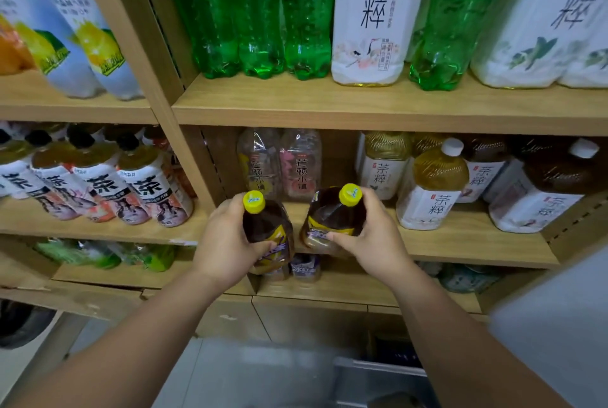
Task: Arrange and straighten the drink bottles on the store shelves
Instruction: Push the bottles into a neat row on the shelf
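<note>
I hold two dark iced-tea bottles with yellow caps in front of the middle shelf (460,239). My left hand (227,243) grips the left tea bottle (268,230) around its body, roughly upright. My right hand (375,236) grips the right tea bottle (332,220), which tilts with its cap to the right. Behind them, deep on the shelf, stand two clear bottles (279,164) with yellow and pink labels. The gap on the shelf lies between the wooden upright and the white-labelled tea bottles (431,187) to the right.
Green soda bottles (253,19) and tall white tea bottles (371,19) fill the upper shelf. Black-capped tea bottles (98,177) crowd the left bay. More iced-tea bottles (306,267) sit on the lower shelf under my hands. A grey object (552,315) blurs the right edge.
</note>
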`<state>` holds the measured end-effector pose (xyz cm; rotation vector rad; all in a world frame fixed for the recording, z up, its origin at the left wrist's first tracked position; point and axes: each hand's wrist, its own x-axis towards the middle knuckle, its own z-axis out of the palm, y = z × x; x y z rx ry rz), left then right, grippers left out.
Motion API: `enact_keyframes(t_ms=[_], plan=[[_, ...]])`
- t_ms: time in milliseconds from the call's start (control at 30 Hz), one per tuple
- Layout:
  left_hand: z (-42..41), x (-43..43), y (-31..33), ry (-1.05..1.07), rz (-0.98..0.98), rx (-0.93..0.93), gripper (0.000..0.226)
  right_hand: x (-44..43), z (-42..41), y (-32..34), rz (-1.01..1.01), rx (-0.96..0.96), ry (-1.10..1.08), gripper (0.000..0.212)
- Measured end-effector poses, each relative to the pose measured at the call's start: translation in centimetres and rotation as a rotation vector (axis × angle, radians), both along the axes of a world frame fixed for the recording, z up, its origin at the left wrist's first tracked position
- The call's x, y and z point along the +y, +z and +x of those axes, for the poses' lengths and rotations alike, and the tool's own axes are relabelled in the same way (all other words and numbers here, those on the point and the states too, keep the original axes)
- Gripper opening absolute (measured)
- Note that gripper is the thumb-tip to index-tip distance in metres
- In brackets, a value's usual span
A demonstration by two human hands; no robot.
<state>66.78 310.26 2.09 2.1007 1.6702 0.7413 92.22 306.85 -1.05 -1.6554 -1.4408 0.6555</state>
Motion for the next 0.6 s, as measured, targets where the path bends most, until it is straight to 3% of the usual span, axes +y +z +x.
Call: enact_keyframes(t_ms=[233, 400, 600], plan=[[-2.4, -3.0, -1.0, -0.167, -0.059, -0.118, 0.071, -6.3, 0.8, -0.7, -0.07, -0.048, -0.012, 0.085], [-5.0, -4.8, -3.2, -0.262, -0.116, -0.194, 0.067, -11.6, -1.1, -2.4, -0.137, 0.002, -0.163, 0.083], [-7.3, -6.8, -6.5, -0.324, -0.177, -0.193, 0.081, -16.5, -4.1, -4.5, -0.174, -0.042, -0.229, 0.083]])
